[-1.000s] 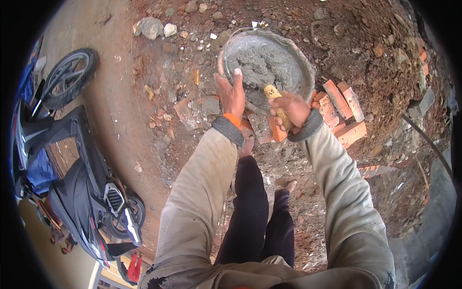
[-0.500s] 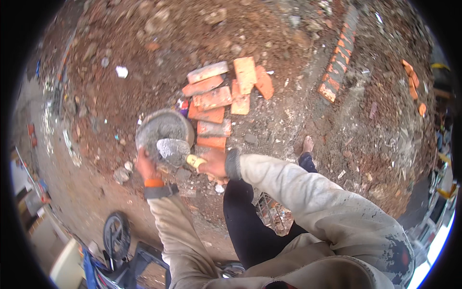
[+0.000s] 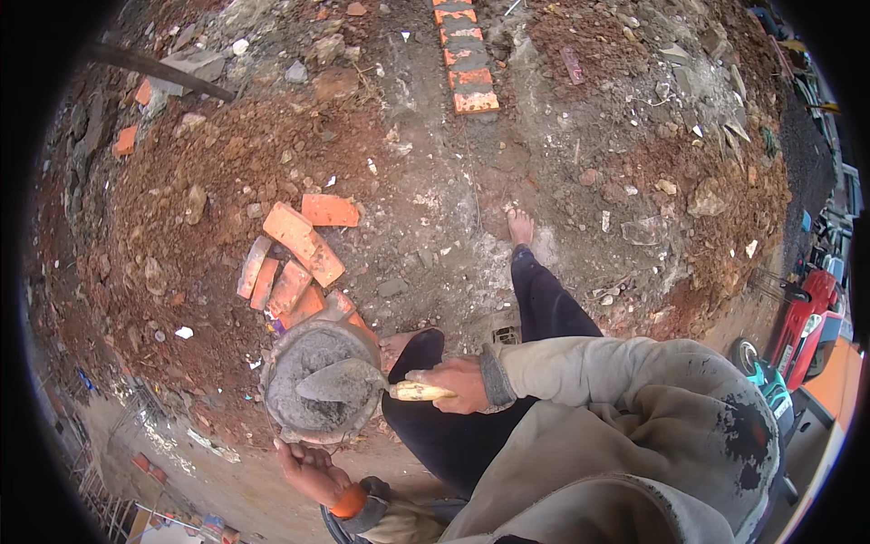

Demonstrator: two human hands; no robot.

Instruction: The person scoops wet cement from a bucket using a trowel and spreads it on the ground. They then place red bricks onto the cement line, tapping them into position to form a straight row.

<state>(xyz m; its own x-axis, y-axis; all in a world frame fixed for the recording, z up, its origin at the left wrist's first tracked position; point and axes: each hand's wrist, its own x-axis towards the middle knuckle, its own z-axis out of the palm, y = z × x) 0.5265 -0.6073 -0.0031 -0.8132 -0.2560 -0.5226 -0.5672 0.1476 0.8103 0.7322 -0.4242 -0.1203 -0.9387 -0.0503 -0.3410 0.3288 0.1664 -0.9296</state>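
My right hand (image 3: 464, 384) is closed round the yellowish handle of a trowel (image 3: 340, 382). The trowel's grey, mortar-coated blade points left over a round pan (image 3: 272, 408). Grey wet mortar (image 3: 317, 352) fills much of that pan. Just below the pan's near rim is my left hand (image 3: 313, 473), with an orange band at its wrist. Its fingers are loosely bent and apart, with nothing seen in them; whether they touch the rim I cannot tell. Several orange bricks (image 3: 290, 288) lie piled against the pan's far side.
A row of bricks with mortar joints (image 3: 467, 63) runs away from me at the top. My bare foot (image 3: 519, 227) stands on rough, stony soil. A dark pole (image 3: 163, 68) reaches in at upper left. A red vehicle (image 3: 807, 317) is at far right.
The view has swung right, so the pan and bricks appear lower and the brick row nearer the middle. My left hand has come off the pan's left side to below its near rim.
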